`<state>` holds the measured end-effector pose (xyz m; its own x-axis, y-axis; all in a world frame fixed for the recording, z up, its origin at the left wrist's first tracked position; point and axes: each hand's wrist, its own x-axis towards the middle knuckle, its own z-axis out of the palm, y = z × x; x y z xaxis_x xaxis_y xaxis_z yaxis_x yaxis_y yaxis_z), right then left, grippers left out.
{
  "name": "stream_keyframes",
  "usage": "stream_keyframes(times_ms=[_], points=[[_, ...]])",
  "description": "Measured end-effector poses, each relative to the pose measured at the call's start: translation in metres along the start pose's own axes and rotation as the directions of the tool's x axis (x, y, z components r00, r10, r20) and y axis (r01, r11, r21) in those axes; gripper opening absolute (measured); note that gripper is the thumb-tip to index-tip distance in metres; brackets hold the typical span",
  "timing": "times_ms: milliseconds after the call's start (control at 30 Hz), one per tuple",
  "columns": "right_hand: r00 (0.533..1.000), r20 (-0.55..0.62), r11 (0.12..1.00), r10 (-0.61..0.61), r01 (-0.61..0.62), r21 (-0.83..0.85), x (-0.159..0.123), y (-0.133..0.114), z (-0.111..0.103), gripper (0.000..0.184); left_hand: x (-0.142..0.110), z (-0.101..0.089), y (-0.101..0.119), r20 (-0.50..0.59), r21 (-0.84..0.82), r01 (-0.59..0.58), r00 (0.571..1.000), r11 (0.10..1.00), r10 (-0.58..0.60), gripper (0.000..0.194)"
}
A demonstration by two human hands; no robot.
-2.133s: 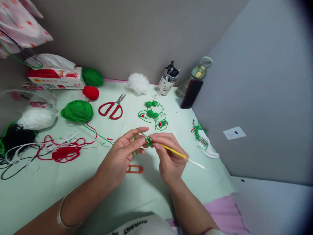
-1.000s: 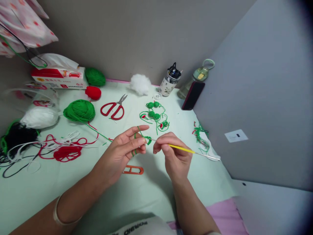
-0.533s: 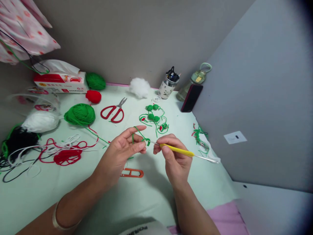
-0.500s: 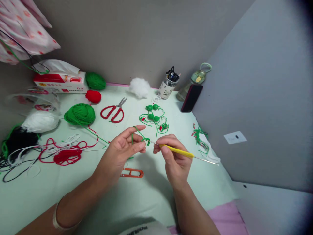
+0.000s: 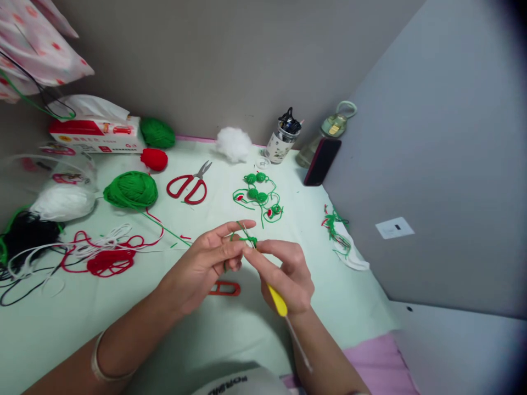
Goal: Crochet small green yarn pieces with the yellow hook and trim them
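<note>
My left hand (image 5: 214, 254) pinches a small piece of green crochet (image 5: 252, 240), with green yarn running over its raised index finger. In my right hand (image 5: 288, 269) is a double-ended crochet hook (image 5: 278, 300) with a yellow grip, pointing up and left into the work. Both sets of fingertips meet at the green piece, so the hook's tip is partly hidden. Below my left hand lies an orange thread snipper (image 5: 227, 288), half covered. Just beyond my hands are several small green crocheted balls (image 5: 257, 195) with loose yarn tails.
Red-handled scissors (image 5: 193, 186), a green yarn ball (image 5: 130, 190) and tangled red yarn (image 5: 111, 263) lie to the left. White stuffing (image 5: 234, 145), a pen cup (image 5: 280, 144), a bottle (image 5: 332, 127) and a phone (image 5: 323, 162) stand at the back. Yarn scraps (image 5: 337, 233) lie right.
My right hand has turned the hook from nearly level to steeply tilted, its rear end now pointing down toward me. Its fingers have moved left to the green piece.
</note>
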<state>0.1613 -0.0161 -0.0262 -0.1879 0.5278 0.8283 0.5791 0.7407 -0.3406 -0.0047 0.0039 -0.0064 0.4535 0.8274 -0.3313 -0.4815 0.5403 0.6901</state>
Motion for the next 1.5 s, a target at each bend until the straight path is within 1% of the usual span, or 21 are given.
stream_keyframes(times_ms=[67,167,233,333,367,400,533,633,667,733,800,867,900,967,1033,1200,1367,1400,1433,1467,1500], points=[[0.995,0.009,0.985,0.1,-0.101,0.138,0.003,0.0,-0.002,0.044,0.001,-0.002,0.003,0.007,-0.04,0.023,1.0,0.999,-0.023,0.037],[0.955,0.064,0.904,0.289,-0.294,0.311,0.012,0.001,-0.007,0.031,0.002,-0.003,0.007,-0.057,0.025,-0.045,0.997,0.999,0.047,0.031],[0.909,0.075,0.816,0.41,-0.402,0.415,0.016,0.003,-0.009,0.021,0.002,-0.002,0.009,-0.112,0.123,-0.1,0.987,0.987,0.114,0.028],[0.826,0.141,0.611,0.546,-0.507,0.608,0.018,0.006,-0.006,0.017,-0.001,0.001,0.006,-0.149,0.253,-0.176,0.965,0.951,0.218,0.029],[0.815,0.159,0.572,0.557,-0.515,0.639,0.018,0.007,-0.005,0.017,-0.002,0.002,0.004,-0.145,0.278,-0.195,0.959,0.941,0.242,0.031],[0.817,0.167,0.567,0.553,-0.515,0.643,0.018,0.007,-0.003,0.016,-0.003,0.003,0.001,-0.135,0.293,-0.209,0.957,0.933,0.256,0.032],[0.858,0.118,0.682,0.501,-0.475,0.556,0.018,0.004,0.001,0.017,-0.003,0.006,-0.006,-0.105,0.268,-0.214,0.963,0.939,0.249,0.033],[0.861,0.102,0.689,0.499,-0.465,0.556,0.018,0.0,0.001,0.021,-0.002,0.007,-0.008,-0.128,0.206,-0.209,0.963,0.956,0.238,0.035],[0.866,0.1,0.707,0.49,-0.462,0.536,0.016,-0.001,0.001,0.023,-0.002,0.007,-0.009,-0.143,0.183,-0.21,0.961,0.96,0.237,0.036],[0.903,0.102,0.809,0.418,-0.421,0.41,0.012,-0.004,0.002,0.029,-0.002,0.008,-0.01,-0.165,0.133,-0.205,0.96,0.97,0.226,0.04],[0.953,0.094,0.927,0.287,-0.301,0.223,0.007,-0.006,0.003,0.038,-0.002,0.01,-0.011,-0.161,0.075,-0.169,0.97,0.983,0.18,0.044],[0.976,0.075,0.969,0.206,-0.214,0.122,0.003,-0.007,0.004,0.043,-0.002,0.011,-0.012,-0.116,0.007,-0.103,0.988,0.995,0.103,0.041],[0.974,0.059,0.965,0.217,-0.223,0.136,0.003,-0.007,0.004,0.043,-0.001,0.011,-0.012,-0.085,-0.027,-0.07,0.994,0.997,0.067,0.038],[0.947,0.048,0.914,0.317,-0.318,0.25,0.006,-0.006,0.003,0.04,0.0,0.009,-0.011,-0.035,-0.075,-0.033,0.999,0.997,0.031,0.03],[0.907,0.053,0.835,0.418,-0.407,0.371,0.011,-0.003,0.002,0.032,0.001,0.006,-0.01,-0.034,-0.081,-0.038,0.999,0.996,0.036,0.029],[0.833,0.029,0.676,0.552,-0.467,0.571,0.017,0.005,0.0,0.019,0.002,-0.001,-0.004,-0.11,0.003,-0.075,0.991,0.997,0.075,0.035],[0.71,0.141,0.43,0.69,-0.559,0.709,0.017,0.012,-0.001,0.014,0.001,0.0,-0.002,-0.154,0.03,-0.075,0.985,0.997,0.079,0.024],[0.696,0.168,0.391,0.698,-0.567,0.724,0.017,0.012,-0.001,0.014,0.0,0.001,-0.002,-0.159,0.047,-0.079,0.984,0.996,0.086,0.024],[0.698,0.194,0.372,0.689,-0.571,0.732,0.017,0.012,-0.001,0.015,-0.001,0.002,-0.002,-0.162,0.074,-0.089,0.982,0.993,0.1,0.025],[0.714,0.211,0.385,0.667,-0.574,0.723,0.017,0.011,0.0,0.015,-0.001,0.003,-0.003,-0.164,0.109,-0.106,0.979,0.988,0.123,0.027],[0.742,0.219,0.433,0.633,-0.574,0.695,0.017,0.009,0.0,0.014,-0.002,0.003,-0.003,-0.163,0.152,-0.127,0.975,0.98,0.151,0.031]])
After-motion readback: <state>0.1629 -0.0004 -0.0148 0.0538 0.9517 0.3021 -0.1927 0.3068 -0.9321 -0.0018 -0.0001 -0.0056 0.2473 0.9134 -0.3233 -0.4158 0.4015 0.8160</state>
